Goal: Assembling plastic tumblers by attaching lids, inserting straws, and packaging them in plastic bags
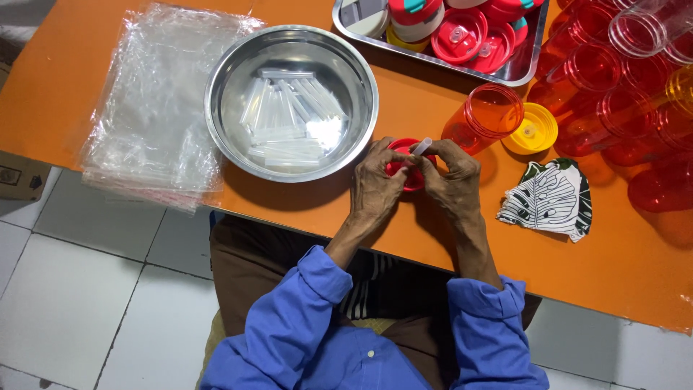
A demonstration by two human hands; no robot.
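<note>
A big orange table (303,217) sits under both hands, with a white tile floor (79,289) below its near edge. Far off to the left of the hands lies a flat stack of clear plastic bags (155,101). Closer on that side, almost touching the left hand, is a wide shiny metal bowl (238,65) full of short clear straws (285,123). Up and away from the hands is a metal tray (523,65) holding red lids. Far to the right stands a crowd of red see-through cups (613,94), and one red cup (484,115) lies on its side just past the right hand, next to a yellow lid (534,130). A leaf-print cloth (552,198) lies to the right of the wrist.

The left hand (375,188) is curled closed around a small red lid (406,167), holding it just above the table. The right hand (451,180) pinches a short clear straw (421,146) between its fingertips. The straw sits right on top of the lid, in the middle between both hands. It leans, with its long way going up and to the right, and its lower end meets the lid. The right hand is the one nearer to the straw.
</note>
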